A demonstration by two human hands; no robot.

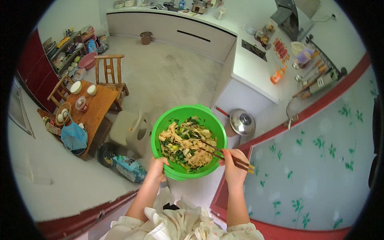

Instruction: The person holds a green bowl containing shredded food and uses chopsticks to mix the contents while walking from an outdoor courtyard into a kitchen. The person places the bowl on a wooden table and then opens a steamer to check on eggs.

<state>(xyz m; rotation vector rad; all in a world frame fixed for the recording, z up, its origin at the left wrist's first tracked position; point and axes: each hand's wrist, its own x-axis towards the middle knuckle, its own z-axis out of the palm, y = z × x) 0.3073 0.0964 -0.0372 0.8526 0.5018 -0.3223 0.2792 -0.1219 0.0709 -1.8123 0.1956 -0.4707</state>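
A green plastic bowl (pixel 222 132) is held up in front of my body, at the middle of the view. Wide noodles (pixel 199 158) mixed with leafy greens (pixel 181 155) and pale chunks lie in it. My left hand (pixel 159 168) grips the bowl's rim at the lower left, thumb over the edge. At the right rim, my right hand (pixel 235 166) holds a pair of dark chopsticks (pixel 214 151) with yellowish ends. Their tips reach into the noodles. Part of the fingers of my right hand is hidden behind the bowl's edge.
A red-framed glass door (pixel 300 180) stands close at the right. Beyond the bowl are a lidded steel pan (pixel 242 122), a white counter (pixel 255 78) and a grey plastic chair (pixel 124 127). A wooden table (pixel 99 102) with wooden chairs stands at the left, near a blue bag (pixel 130 168) on the floor.
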